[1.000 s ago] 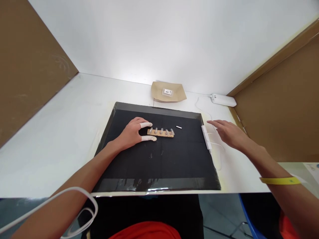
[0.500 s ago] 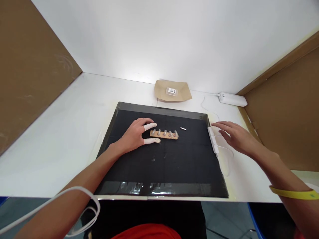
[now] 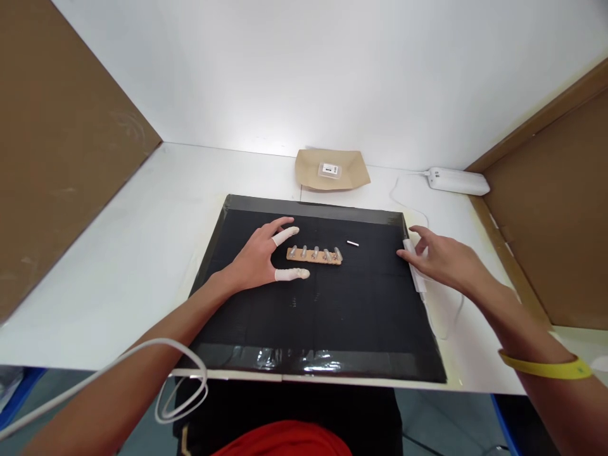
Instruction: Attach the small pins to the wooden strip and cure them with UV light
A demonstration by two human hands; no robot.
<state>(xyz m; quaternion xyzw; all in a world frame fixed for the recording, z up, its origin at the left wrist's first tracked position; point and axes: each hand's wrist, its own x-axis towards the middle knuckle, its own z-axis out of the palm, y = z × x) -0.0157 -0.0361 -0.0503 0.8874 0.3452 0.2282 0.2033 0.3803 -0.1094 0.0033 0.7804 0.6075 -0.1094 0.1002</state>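
Note:
My left hand is open, with white finger cots on its thumb and index finger. These two fingers are spread to either side of the left end of a small tan strip, apart from it. Several clear, rounded pieces like capsules stand or lean along the strip. A short thin white rod lies to the right, beyond the strip. My right hand is over a white bar at the mat's right edge, thumb and fingers apart. Whether it touches the bar is unclear.
A black mat lies under the strip on the white table. Behind it sits a brown paper tray holding a small clear labelled box. A white power strip with a cord stands back right. Brown panels flank both sides.
My right hand has turned, its thumb now reaching past the white bar towards the mat. My left thumb and index finger have spread wider around the strip's end. The view has shifted slightly.

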